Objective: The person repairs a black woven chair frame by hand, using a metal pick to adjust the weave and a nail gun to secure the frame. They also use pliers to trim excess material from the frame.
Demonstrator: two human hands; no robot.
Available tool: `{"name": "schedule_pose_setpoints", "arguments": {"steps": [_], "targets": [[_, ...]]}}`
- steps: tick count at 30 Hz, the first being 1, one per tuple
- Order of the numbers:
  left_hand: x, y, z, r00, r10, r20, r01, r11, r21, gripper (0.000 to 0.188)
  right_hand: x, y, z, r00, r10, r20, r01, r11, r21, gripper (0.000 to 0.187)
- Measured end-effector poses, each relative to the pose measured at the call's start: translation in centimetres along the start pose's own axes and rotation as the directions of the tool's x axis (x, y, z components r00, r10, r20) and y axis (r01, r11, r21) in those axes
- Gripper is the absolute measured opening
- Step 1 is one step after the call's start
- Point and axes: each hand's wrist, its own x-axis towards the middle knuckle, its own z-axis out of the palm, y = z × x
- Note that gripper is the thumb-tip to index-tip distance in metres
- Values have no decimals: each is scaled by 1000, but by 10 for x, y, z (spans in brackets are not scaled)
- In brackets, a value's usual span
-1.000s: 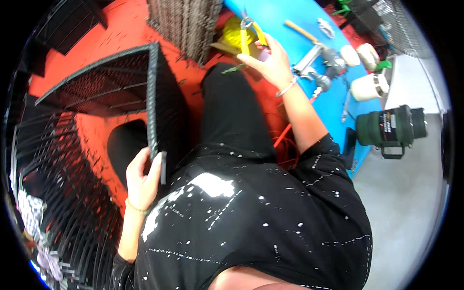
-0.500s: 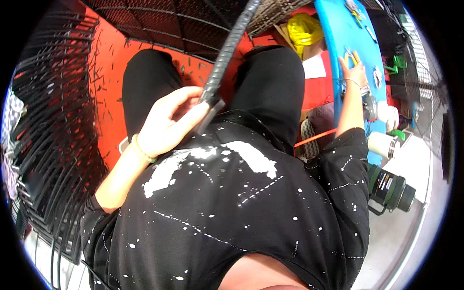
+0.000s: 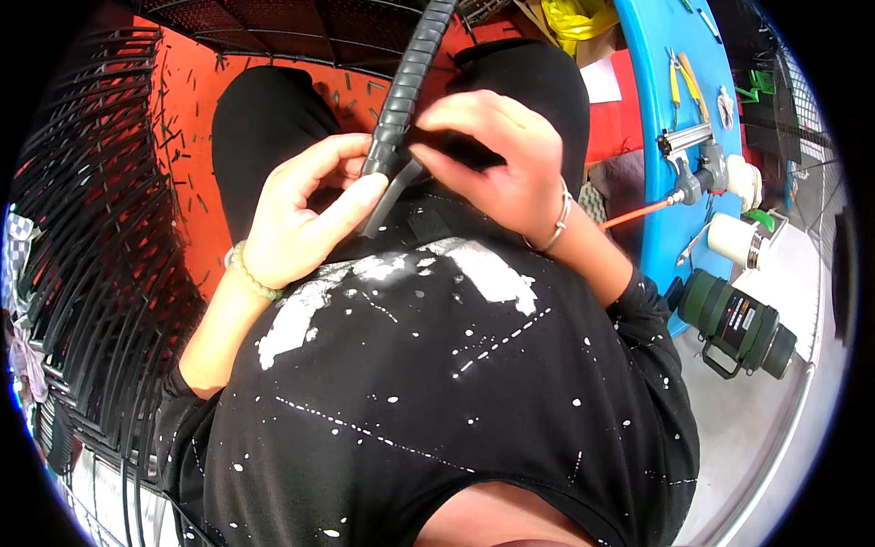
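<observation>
A black rod [image 3: 415, 77], wound spirally in flat black strip, slants up from my lap between my knees. My left hand [image 3: 305, 210] is closed round its lower end, thumb in front and fingers behind. A flat, dark strip end [image 3: 390, 201] sticks out below the windings, beside the left thumb. My right hand [image 3: 501, 159] is at the rod's right side, thumb and forefinger bent in at the strip just above that loose end. Its other fingers curl over, partly hiding the grip.
To my right, a blue table [image 3: 652, 228] holds yellow-handled pliers [image 3: 676, 87] and a metal air tool [image 3: 697, 178] with an orange hose [image 3: 635, 214]. A dark green camera lens [image 3: 738, 324] is nearby. Black curved rods [image 3: 109, 228] are stacked at left; scraps litter the red floor [image 3: 187, 118].
My right hand has come from the pliers on the blue table to the rod's lower end; the pliers stay on the table. My left hand keeps hold of the rod, whose top has swung left.
</observation>
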Motion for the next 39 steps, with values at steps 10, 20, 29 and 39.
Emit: {"name": "schedule_pose_setpoints", "arguments": {"steps": [10, 20, 29, 39], "targets": [[-1, -5, 2, 998, 44, -34, -41, 997, 63, 30, -3, -3, 18, 993, 84, -86, -66, 979, 192, 17], [-4, 0, 7, 995, 29, -91, -27, 999, 24, 15, -2, -4, 19, 972, -117, -206, 84, 983, -161, 22], [-5, 3, 8, 992, 32, -121, -20, 995, 98, 13, -4, -11, 26, 969, 19, -245, -45, 994, -103, 17], [-9, -5, 10, 983, 42, -178, -35, 998, 43, 15, -6, -3, 19, 978, 196, -65, -167, 935, 313, 18]]}}
